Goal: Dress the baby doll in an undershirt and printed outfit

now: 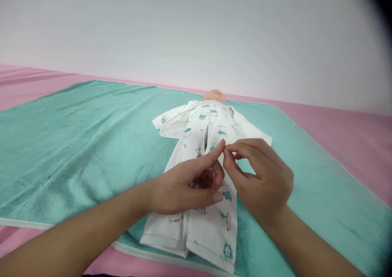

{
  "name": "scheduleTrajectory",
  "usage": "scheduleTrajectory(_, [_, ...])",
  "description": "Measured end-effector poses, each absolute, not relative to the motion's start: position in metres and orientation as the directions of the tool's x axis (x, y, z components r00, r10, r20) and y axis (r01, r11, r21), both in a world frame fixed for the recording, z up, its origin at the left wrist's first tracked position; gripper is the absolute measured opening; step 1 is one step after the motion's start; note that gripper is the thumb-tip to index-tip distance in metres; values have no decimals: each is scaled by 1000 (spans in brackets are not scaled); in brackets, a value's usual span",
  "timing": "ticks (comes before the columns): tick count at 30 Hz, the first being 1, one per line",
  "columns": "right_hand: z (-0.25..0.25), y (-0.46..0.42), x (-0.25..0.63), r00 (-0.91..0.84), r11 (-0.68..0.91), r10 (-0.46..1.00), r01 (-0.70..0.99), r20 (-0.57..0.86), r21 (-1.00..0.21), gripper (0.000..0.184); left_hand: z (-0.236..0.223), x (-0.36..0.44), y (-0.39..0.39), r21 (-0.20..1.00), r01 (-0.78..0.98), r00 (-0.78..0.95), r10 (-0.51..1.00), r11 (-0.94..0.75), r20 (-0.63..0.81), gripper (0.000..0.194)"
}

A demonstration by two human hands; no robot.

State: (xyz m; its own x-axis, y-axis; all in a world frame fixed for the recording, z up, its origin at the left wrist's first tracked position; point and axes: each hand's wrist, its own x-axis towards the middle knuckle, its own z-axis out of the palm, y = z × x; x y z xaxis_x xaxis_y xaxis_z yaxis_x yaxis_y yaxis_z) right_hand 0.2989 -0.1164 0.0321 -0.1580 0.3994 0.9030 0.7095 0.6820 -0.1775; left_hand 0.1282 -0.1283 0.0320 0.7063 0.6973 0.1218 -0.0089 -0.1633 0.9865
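Observation:
A doll (213, 95) lies on its back, its head at the far end, dressed in a white baby shirt (249, 126) with spread sleeves. White printed baby trousers (211, 232), with cartoon animals and flared leg ends, stretch toward me over its lower body. Above the trousers hovers my left hand (190, 183), index finger stretched out, thumb apart and other fingers curled. Thumb and index finger of my right hand (260, 179) pinch together right at the left index fingertip. Whether anything small sits in that pinch is too fine to make out.
Under the doll a teal towel (92, 146) with a pale hem spreads wide, wrinkled on the left. Pink cloth (346, 146) shows around its edges. A plain pale wall (183, 32) rises behind.

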Motion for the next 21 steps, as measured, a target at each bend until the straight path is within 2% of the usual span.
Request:
scheduleTrajectory(11, [34, -114, 299, -169, 665, 395, 730, 903, -155, 14, 30, 128, -128, 989, -58, 712, 689, -135, 136, 79])
scheduleTrajectory(21, [36, -116, 298, -181, 667, 394, 731, 901, -145, 14, 30, 126, -126, 989, -151, 701, 704, -6, 111, 73])
